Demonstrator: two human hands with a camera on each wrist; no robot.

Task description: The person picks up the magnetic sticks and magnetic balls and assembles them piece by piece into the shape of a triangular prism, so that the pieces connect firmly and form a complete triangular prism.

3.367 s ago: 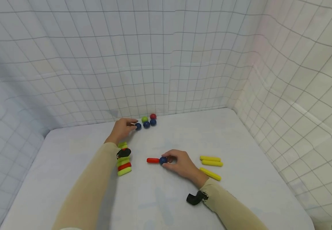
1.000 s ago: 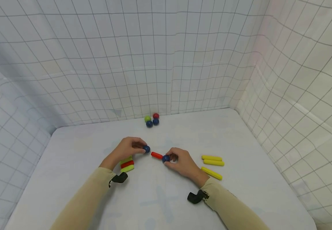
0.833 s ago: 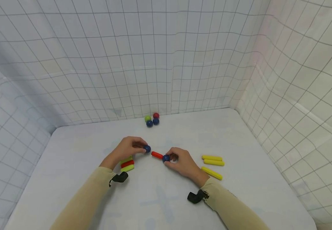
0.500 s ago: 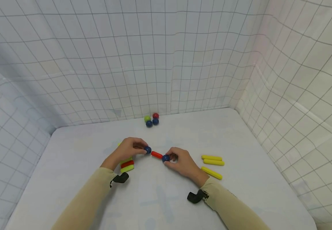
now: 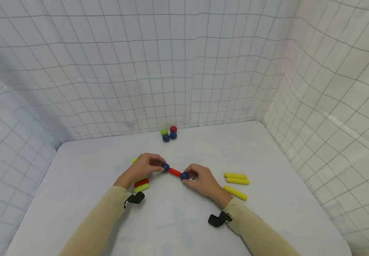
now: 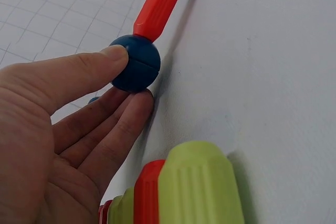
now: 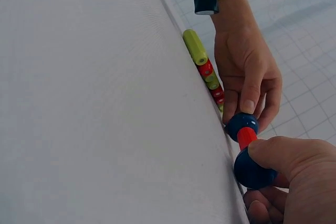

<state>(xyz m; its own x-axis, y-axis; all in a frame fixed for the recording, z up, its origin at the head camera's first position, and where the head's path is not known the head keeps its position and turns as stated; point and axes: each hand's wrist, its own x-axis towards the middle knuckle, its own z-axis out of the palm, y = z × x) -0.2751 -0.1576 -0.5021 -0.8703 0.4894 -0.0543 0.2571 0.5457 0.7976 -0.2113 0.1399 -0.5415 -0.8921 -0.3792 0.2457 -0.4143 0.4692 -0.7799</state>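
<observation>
My left hand (image 5: 144,166) pinches a dark blue ball (image 6: 137,66) between thumb and fingertips. A short red rod (image 6: 160,6) touches that ball at one end. At the rod's other end sits a second blue ball (image 7: 254,168), held between the thumb and fingers of my right hand (image 5: 203,180). Ball, rod and ball form one line just over the white table, slanting down toward the right in the head view. Below my left hand lies a row of short green rods (image 6: 202,182) and red rods (image 6: 148,187), partly covered by that hand in the head view.
Near the back edge of the white table (image 5: 171,227) sit a green ball (image 5: 164,132), a red ball (image 5: 173,129) and two blue balls (image 5: 166,138). Several longer yellow rods (image 5: 235,192) lie right of my right hand. Gridded white cloth (image 5: 158,71) surrounds the table.
My left hand has brought a blue ball from the back group toward the middle, and it now meets the red rod's free end. My right hand stays nearly in place, the rod now slanting.
</observation>
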